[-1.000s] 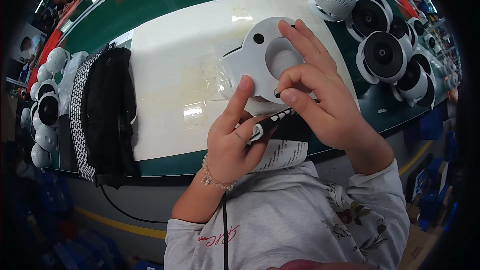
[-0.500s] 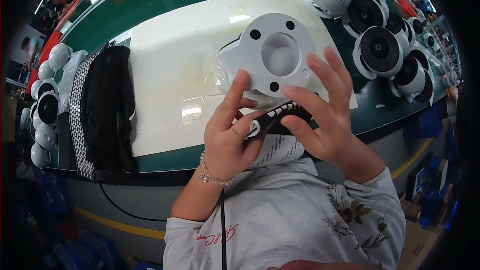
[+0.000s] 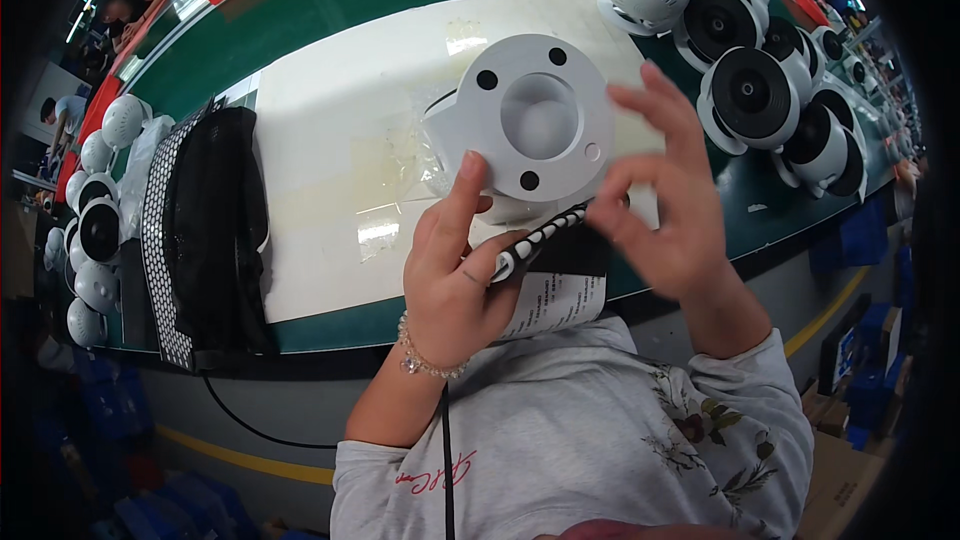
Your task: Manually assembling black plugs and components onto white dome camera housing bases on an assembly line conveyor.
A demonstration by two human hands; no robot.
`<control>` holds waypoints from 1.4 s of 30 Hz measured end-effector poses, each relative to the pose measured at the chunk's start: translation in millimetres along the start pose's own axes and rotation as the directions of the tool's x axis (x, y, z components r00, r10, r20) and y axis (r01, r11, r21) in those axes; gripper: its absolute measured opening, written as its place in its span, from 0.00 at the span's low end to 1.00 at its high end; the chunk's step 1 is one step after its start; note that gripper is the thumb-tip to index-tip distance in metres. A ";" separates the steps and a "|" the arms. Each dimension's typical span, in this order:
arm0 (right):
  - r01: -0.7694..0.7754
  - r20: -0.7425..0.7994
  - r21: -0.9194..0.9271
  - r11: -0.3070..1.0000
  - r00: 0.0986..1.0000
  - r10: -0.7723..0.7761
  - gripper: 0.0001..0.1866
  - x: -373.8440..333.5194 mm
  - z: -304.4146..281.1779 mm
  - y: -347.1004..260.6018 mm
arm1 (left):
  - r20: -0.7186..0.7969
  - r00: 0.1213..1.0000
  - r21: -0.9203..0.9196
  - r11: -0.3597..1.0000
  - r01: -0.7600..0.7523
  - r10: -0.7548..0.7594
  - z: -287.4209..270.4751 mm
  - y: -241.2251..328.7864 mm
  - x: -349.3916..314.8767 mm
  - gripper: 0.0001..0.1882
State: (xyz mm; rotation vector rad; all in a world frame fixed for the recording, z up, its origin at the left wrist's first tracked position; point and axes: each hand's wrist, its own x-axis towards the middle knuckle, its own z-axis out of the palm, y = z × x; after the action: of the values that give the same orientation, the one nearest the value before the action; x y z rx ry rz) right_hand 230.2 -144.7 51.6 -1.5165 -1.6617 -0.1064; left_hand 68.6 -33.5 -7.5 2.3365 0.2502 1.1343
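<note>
A white camera base [image 3: 479, 130] with a large round opening stands tilted in front of me, three black round pads on its face. A small bare circle shows at its lower right. My left hand [image 3: 445, 280] grips a folded black sheet of round pads [image 3: 545, 241], with rows of white round gaps along its edge; its index finger points up against the base. Beside the sheet's right end, my right hand [image 3: 665, 205] pinches with thumb and index finger, other fingers raised. What the pinch holds, if anything, is too blurred to tell. White printed backing paper [image 3: 555, 302] hangs below the sheet.
A pale board [image 3: 320, 190] covers part of the green table [image 3: 400, 0]. Several white cameras with black fronts [image 3: 748, 90] stand at the right, more [image 3: 98, 230] at the far left. A black mesh bag [image 3: 215, 230] lies at left. Clear plastic film [image 3: 425, 155] lies by the base.
My right thumb and index finger have closed into a pinch by the sheet's right end. The base has shifted slightly left and down in the picture.
</note>
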 end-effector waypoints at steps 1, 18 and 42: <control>-0.093 -0.111 0.039 0.995 0.989 0.097 0.06 1.4 -0.4 8.3 | 0.026 1.000 0.026 1.000 0.000 0.000 0.7 -1.3 -0.1 0.14; 0.087 0.075 -0.626 0.775 0.996 -0.051 0.09 0.9 -16.4 0.7 | -0.061 0.996 -0.052 0.997 0.065 -0.068 9.3 -2.5 1.5 0.10; 0.042 -0.085 -0.644 0.764 0.988 -0.126 0.04 198.8 118.4 224.3 | 0.008 0.974 -0.178 0.958 0.223 -0.225 -50.2 -24.2 -22.0 0.10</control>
State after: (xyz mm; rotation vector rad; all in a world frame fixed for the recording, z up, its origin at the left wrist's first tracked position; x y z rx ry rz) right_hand 380.0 135.4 -2.8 -1.8763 -1.6743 -0.8884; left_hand 17.4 -2.5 -9.7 2.0858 0.3909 1.0162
